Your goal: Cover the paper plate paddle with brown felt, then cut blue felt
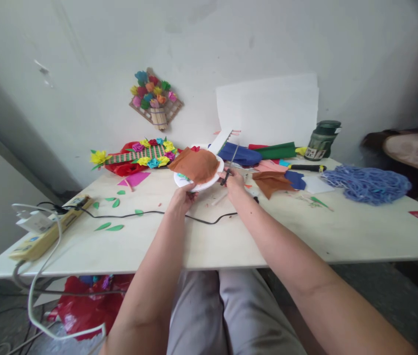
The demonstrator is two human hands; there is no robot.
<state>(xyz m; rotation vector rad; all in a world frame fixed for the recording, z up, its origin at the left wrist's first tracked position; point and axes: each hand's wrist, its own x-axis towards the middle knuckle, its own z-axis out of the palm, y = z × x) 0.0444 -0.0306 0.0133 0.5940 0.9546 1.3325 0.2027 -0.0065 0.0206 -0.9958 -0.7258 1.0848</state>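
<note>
My left hand [184, 196] is closed on the near edge of a white, guitar-shaped craft piece [209, 183], its fingers partly hidden beneath. A wrinkled sheet of brown crepe paper [196, 165] covers most of its round body. The piece's white neck [221, 141], with thin pinkish pegs at the top, points away from me. At the body's right edge, my right hand [233, 180] grips black-handled scissors [226, 176] whose blades point up and away. I cannot tell if the right fingers also touch the piece.
Crepe paper pieces, including a brown scrap [272, 182], lie right, near blue yarn [367, 185] and a dark bottle [323, 140]. A flower-decorated craft [138, 155] and green paper leaves [115, 228] are left. A black cable [150, 212] crosses from the power strip [42, 240].
</note>
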